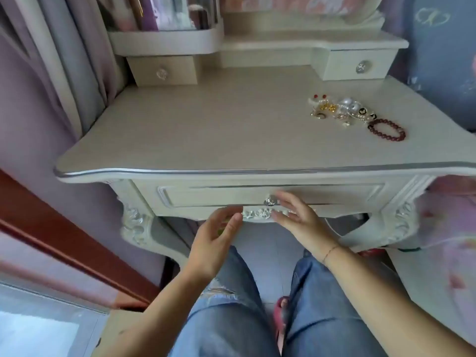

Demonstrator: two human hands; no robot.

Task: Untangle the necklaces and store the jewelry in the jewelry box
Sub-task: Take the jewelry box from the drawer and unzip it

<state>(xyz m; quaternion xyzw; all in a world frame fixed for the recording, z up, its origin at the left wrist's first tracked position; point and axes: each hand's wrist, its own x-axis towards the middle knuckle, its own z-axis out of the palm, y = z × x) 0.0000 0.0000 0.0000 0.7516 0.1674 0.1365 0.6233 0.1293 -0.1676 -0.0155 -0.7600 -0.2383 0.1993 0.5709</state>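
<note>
Hovering before drawer knob (270,201): left hand (215,242) and right hand (296,217) spread wide, empty, likely reaching for drawer to fetch box. Jewelry (342,110) heaped on counter (206,130), far right; bracelet (386,129) beside. Box unseen.

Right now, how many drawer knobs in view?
3. One on the small upper-left drawer, one on the small upper-right drawer, one on the wide front drawer, just by the right hand. None seem hidden.
</note>
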